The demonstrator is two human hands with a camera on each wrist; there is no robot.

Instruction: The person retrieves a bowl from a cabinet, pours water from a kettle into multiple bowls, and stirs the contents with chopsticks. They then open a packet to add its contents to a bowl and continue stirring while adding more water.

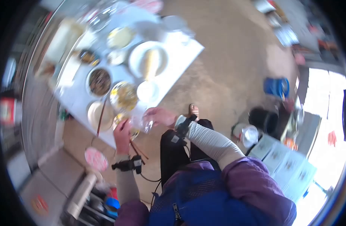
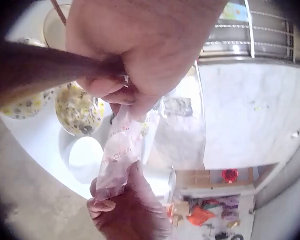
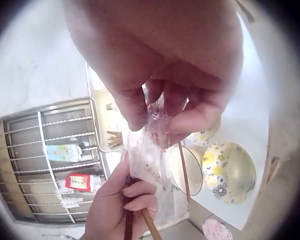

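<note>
A clear plastic bag with red print (image 2: 120, 150) is stretched between the two hands, close to the table's near corner. My left hand (image 1: 123, 132) pinches one end of it and also grips a pair of brown chopsticks (image 3: 149, 225), which point back toward the body. With thumb and fingers, my right hand (image 1: 162, 116) holds the other end of the bag; in the right wrist view the plastic is bunched between those fingertips. Just beyond the hands stand a flowered bowl (image 3: 217, 172), a small white bowl (image 1: 147, 91), and a cream bowl (image 1: 93, 115) with another chopstick lying across it.
The white table (image 1: 182, 62) also bears a large white bowl (image 1: 134, 60) with a long pale yellow thing in it and a bowl of dark food (image 1: 100, 81). A metal rack (image 3: 50, 175) stands beside it. A blue bucket (image 1: 275, 87) is on the floor at right.
</note>
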